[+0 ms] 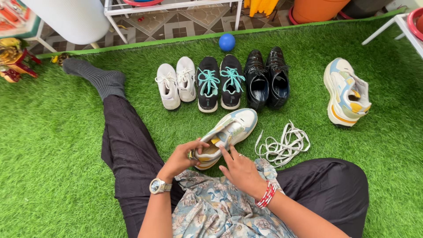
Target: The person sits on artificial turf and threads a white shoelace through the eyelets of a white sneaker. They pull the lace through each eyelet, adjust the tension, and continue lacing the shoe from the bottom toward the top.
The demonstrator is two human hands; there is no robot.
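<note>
- Down on the green artificial turf (53, 145), the person sat with one leg stretched out and a pale sneaker (229, 132) lying on its side just in front of the lap.
- The left hand (183, 158) had its grip closed on the heel end of that sneaker, fingers curled over the collar and thumb beneath.
- The right hand (240, 169) was held loose, its grip clasping nothing; the forefinger pressed against the sneaker's side near the opening, the other fingers resting apart.
- The sneaker's toe pointed away from both hands, toward the row of shoes; its eyelets showed no lace.
- A loose white shoelace (284, 143) lay coiled on the turf just right of the sneaker, near the right hand but not touching it.
- The matching sneaker (346, 92) lay well apart to the right, tipped on its side.
- Beyond the held sneaker stood three pairs side by side: white sneakers (176, 81), black sneakers with teal laces (219, 81), and black leather shoes (267, 79).
- A blue ball (227, 42) sat at the turf's far edge.
</note>
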